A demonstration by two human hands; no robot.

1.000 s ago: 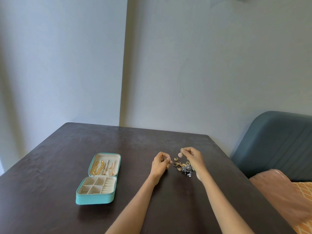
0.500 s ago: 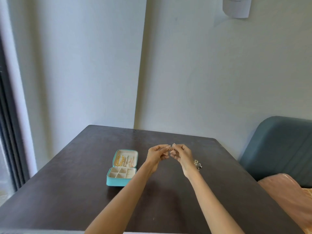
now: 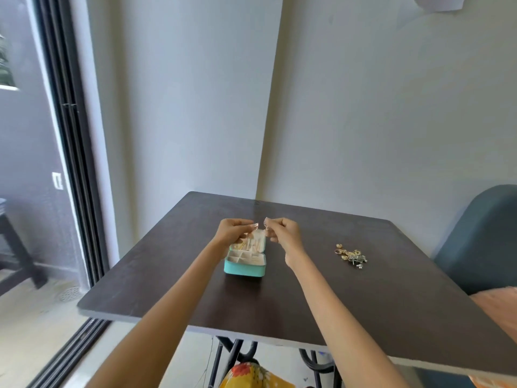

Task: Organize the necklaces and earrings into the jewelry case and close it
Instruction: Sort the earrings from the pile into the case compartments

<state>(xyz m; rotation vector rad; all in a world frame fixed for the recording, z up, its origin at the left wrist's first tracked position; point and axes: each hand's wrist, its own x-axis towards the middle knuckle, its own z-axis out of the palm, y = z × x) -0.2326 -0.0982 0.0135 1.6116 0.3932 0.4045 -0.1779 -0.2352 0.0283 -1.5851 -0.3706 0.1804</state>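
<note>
While I look down across the dark square worktop [image 3: 279, 298], which is set into a corner of pale walls with a dark-framed sliding door [image 3: 70, 169] on the left and a blue-grey chair [image 3: 481, 242] on the right, both hands hover above the open teal jewelry case [image 3: 245, 266]. My left hand [image 3: 233, 230] and right hand [image 3: 282, 232] each have curled fingers pinched at the tips, on something too small to tell. Loose gold and silver earrings [image 3: 351, 256] lie heaped well right of the case.

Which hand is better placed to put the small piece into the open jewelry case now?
Probably the right hand. It seems to pinch a small piece, too blurred to identify, above the open jewelry case. The left hand is equally close, but nothing shows plainly in its curled fingers.
</note>
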